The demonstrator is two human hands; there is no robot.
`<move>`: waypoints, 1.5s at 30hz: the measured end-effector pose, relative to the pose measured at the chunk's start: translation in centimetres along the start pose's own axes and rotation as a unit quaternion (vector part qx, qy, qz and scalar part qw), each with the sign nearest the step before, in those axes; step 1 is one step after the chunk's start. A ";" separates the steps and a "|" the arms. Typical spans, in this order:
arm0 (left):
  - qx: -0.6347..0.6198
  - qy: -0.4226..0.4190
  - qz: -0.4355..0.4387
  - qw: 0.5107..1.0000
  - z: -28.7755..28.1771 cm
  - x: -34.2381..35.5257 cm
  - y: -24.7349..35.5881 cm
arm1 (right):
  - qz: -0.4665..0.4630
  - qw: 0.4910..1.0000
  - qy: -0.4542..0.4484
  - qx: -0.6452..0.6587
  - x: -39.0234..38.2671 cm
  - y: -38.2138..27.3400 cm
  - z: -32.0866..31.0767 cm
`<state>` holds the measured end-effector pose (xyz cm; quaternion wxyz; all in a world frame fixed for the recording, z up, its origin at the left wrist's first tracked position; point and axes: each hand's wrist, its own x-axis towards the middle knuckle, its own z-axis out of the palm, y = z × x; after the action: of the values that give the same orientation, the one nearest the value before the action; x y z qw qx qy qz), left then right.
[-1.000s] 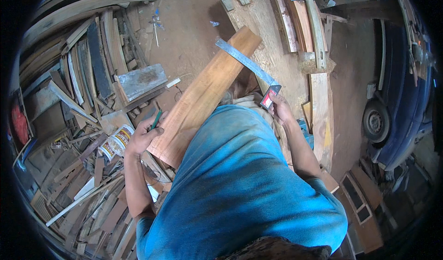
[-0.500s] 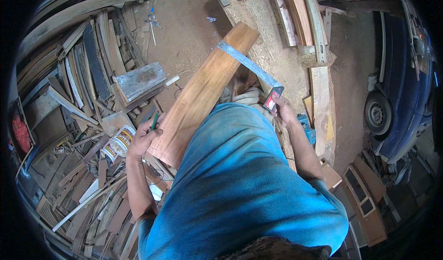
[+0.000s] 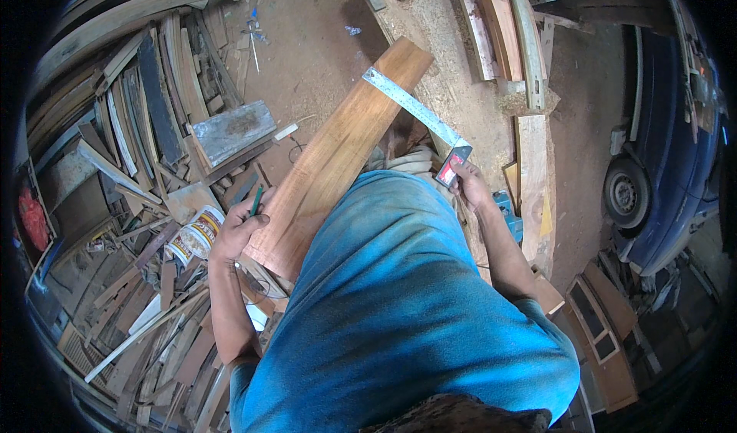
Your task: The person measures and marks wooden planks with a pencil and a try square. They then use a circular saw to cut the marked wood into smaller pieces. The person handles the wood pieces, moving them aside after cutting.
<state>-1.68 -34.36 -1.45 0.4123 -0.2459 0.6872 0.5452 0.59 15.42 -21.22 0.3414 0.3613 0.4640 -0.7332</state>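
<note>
A long brown wooden board (image 3: 338, 157) slants across my lap, its far end over the workbench. My left hand (image 3: 244, 224) is closed at the board's near left edge, with a green pencil (image 3: 256, 201) sticking up from the fingers. In my right hand (image 3: 470, 186) is the dark stock of a try square (image 3: 414, 109), which has a red and white label. The square's metal blade lies across the far part of the board, and its tip reaches the left edge. Fingers beneath the board and behind the stock are hidden.
A wood-dusted workbench (image 3: 441, 57) carries several planks (image 3: 531, 180) and a teal power tool (image 3: 508, 216). Scrap wood (image 3: 157, 110) is heaped at the left beside a white bucket (image 3: 196, 235). A blue vehicle (image 3: 675, 164) stands at the right, near a wooden frame (image 3: 603, 337).
The square's blade looks brighter now and has tilted slightly. Both hands keep almost the same place, and the board has barely shifted.
</note>
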 end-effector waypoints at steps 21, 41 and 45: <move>0.485 0.025 0.267 0.832 8.9 -5.6 15.3 | -0.390 0.774 -0.279 -0.413 -9.3 -18.4 21.9; 0.446 0.064 0.173 0.876 5.9 -4.2 13.0 | -0.271 0.747 -0.335 -0.506 -9.7 -18.8 16.2; 0.417 0.055 0.225 0.879 4.8 -3.3 11.1 | -0.169 0.892 -0.209 -0.363 -9.2 -17.9 12.2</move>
<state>-7.20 -27.05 7.09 0.3046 0.0798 0.9094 0.2718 -12.35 11.64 -1.89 0.4091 -0.0334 0.6696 -0.6190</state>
